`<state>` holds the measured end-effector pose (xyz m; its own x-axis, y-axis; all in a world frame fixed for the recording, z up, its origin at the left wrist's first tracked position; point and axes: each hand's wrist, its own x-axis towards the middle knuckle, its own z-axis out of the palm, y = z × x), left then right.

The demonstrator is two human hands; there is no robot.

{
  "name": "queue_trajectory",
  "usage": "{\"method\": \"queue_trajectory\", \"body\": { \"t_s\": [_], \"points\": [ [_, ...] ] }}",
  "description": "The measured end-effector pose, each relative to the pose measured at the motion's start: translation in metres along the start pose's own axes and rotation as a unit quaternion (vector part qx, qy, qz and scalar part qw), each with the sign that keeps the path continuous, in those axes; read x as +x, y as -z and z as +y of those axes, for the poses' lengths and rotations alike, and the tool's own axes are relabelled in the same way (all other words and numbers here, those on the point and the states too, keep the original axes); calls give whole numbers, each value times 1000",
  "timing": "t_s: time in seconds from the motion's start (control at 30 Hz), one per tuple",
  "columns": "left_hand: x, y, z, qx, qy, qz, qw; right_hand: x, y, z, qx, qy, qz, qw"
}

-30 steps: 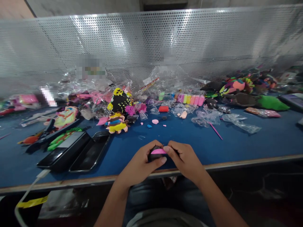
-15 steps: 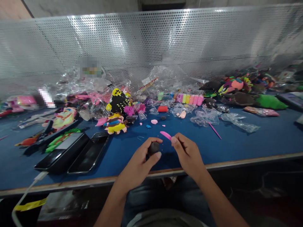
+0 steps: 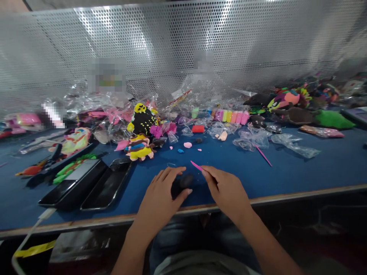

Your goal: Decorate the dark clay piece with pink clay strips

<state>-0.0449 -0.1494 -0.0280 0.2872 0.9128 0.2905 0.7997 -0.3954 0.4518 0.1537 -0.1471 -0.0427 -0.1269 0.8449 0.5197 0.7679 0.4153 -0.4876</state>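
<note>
A black ball of modelling clay (image 3: pixel 187 181), a little blurred, rests on the blue table near its front edge. My left hand (image 3: pixel 161 193) is around its left side, thumb and fingers spread apart with a gap between them and the ball. In my right hand (image 3: pixel 229 191) a small pink plastic clay knife (image 3: pixel 196 165) is pinched between thumb and fingers, its blade pointing left above the table. Beyond the hands lie a pink clay piece (image 3: pixel 187 145), a blue clay bit (image 3: pixel 180 151) and a dark clay lump (image 3: pixel 198 140).
A red clay block (image 3: pixel 198 129) and a row of coloured clay sticks (image 3: pixel 231 117) lie farther back among clear wrappers. On the left are a phone (image 3: pixel 107 187) and a black device with a white cable. A purple stick (image 3: pixel 263 156) lies right. A perforated metal panel (image 3: pixel 177 42) stands behind.
My left hand has loosened from the black clay ball and its fingers have spread. The pink knife has shifted slightly left and tilted. The camera view has moved a little.
</note>
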Motion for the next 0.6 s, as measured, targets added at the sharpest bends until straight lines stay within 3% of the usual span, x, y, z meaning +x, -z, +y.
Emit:
{"method": "queue_trajectory", "body": {
  "t_s": [0.17, 0.37, 0.47, 0.6],
  "points": [
    [-9, 4, -4, -54, 19, 36, 998, -22, -9, -9, -99, 78, 81, 989],
    [-4, 2, -1, -11, -30, 46, 998, -31, -18, -23, -154, 125, 45, 979],
    [-3, 1, -1, 2, -34, 43, 998, -29, -17, -23, -158, 132, 17, 978],
    [-6, 0, -2, -11, -16, 49, 999, -22, -9, -18, -143, 160, 28, 976]
  ]
}}
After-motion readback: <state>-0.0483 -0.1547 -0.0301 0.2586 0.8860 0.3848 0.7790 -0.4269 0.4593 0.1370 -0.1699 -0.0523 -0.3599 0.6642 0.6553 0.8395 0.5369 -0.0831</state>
